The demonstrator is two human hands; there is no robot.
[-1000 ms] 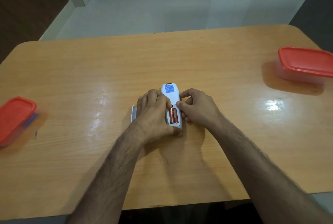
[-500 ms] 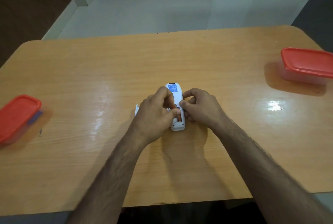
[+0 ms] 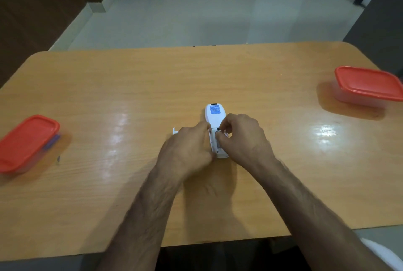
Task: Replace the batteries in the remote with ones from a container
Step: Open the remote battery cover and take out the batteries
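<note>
- Your left hand [image 3: 187, 148] grips the white remote [image 3: 214, 116] from 9 o'clock.
- Your right hand [image 3: 242, 137] pinches into its open battery bay; can't tell what's held.

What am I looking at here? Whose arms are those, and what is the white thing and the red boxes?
This picture comes from a camera worn on a person's head, so it looks down at their own arms. There is no robot here. The left hand and the right hand are both on a white remote that lies back-up on a wooden table. Its battery slot is open, and the fingertips are working at that slot. I cannot tell if a battery is pinched between them. A small white piece peeks out beside the left hand; it is probably the slot's cover. Two boxes with red lids sit shut on the table: the left box and the right box.
</note>
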